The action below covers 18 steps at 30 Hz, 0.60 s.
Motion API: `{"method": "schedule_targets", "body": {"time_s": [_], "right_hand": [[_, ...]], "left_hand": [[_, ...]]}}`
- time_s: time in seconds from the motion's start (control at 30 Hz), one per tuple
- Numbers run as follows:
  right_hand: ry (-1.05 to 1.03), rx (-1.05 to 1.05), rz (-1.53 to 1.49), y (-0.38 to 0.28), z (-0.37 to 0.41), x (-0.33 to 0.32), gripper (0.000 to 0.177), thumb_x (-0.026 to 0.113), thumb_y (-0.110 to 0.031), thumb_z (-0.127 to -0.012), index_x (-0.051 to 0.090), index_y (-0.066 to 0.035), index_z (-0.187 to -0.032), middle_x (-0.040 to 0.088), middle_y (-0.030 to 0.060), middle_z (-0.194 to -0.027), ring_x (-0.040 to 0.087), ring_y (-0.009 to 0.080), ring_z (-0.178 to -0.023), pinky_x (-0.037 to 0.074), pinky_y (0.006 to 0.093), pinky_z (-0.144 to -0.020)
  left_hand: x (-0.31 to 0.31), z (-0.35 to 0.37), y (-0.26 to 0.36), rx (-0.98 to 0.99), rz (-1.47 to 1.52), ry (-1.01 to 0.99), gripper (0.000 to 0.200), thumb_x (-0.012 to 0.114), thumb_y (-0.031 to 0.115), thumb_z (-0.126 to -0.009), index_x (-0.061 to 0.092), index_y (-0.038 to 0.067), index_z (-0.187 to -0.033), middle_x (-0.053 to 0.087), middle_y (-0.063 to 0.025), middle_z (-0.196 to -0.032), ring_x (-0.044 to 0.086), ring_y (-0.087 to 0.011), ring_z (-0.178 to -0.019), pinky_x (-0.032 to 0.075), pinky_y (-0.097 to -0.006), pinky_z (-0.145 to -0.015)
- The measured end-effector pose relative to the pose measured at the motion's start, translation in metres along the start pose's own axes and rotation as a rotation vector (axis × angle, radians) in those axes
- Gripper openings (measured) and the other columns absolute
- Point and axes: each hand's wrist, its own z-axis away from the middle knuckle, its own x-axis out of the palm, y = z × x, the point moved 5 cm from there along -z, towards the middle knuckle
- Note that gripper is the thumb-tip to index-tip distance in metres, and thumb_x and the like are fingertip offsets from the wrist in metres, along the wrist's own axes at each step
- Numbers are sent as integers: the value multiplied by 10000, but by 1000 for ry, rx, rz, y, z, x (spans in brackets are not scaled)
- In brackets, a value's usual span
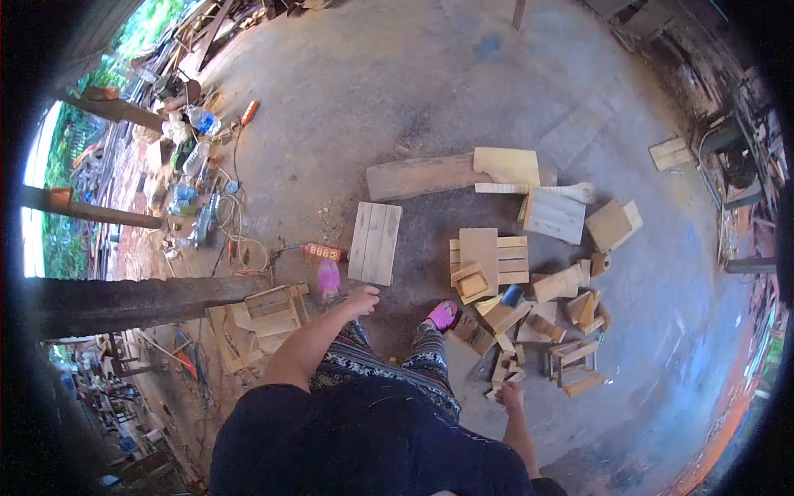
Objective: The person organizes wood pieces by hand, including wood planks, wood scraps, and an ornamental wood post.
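My left hand (361,302) hangs over my leg with its fingers curled in and nothing visible in them. Nearest to it, a slatted wooden panel (375,244) lies flat on the floor, just beyond the hand. My right hand (510,395) is lowered at my other side, its fingers curled. Whether it holds anything is hidden. Right beside its fingertips, small wood offcuts (502,369) lie in a heap. A small wooden frame (576,368) stands to the right of that hand. Ahead of it are several wooden boxes and blocks (558,283).
A long plank (422,177) and a pale board (506,166) lie farther ahead. An orange power strip (322,252) with cables is near my left foot. Plastic bottles (203,121) crowd the left side. A thick post (149,306) juts in from the left, beside a wooden crate (273,314).
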Motion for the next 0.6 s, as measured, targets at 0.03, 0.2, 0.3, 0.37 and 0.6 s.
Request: {"method": "schedule_targets", "body": {"time_s": [0.03, 0.2, 0.3, 0.37, 0.6], "right_hand": [[-11, -49, -39, -22, -2, -3, 261, 541, -167, -890, 525, -44, -1119, 597, 88, -704, 602, 173, -557, 497, 308, -464], [-63, -256, -29, -127, 7, 3, 305, 563, -205, -895, 516, -26, -1137, 588, 80, -691, 585, 156, -541, 484, 306, -452], [-10, -351, -109, -172, 24, 17, 332, 562, -224, -901, 515, -14, -1153, 591, 81, -708, 587, 160, -547, 480, 289, -459], [4, -425, -119, -191, 41, 38, 323, 554, -222, -910, 523, -6, -1148, 591, 77, -725, 583, 156, -554, 477, 275, -463], [-144, -292, 248, -178, 21, 105, 236, 556, -127, -856, 544, -23, -1068, 565, 63, -700, 572, 158, -553, 453, 271, -447]], "left_hand": [[-5, 0, 1, 13, 10, 0, 413, 594, 168, -797, 572, 70, -1197, 650, -114, -925, 617, -155, -630, 508, -301, -516], [-43, -27, -47, 45, 80, 114, 396, 584, 163, -804, 569, 50, -1183, 653, -97, -896, 618, -174, -612, 506, -303, -533], [-56, -9, -33, 134, 35, 81, 384, 580, 153, -798, 580, 40, -1165, 652, -94, -883, 619, -172, -625, 504, -297, -562], [-62, 25, -2, 179, 43, 79, 369, 577, 147, -795, 593, 33, -1146, 651, -97, -875, 620, -166, -643, 503, -295, -582], [-135, 6, -34, 241, 165, 241, 306, 571, 186, -827, 642, -10, -1051, 667, -123, -918, 620, -188, -811, 478, -307, -737]]}}
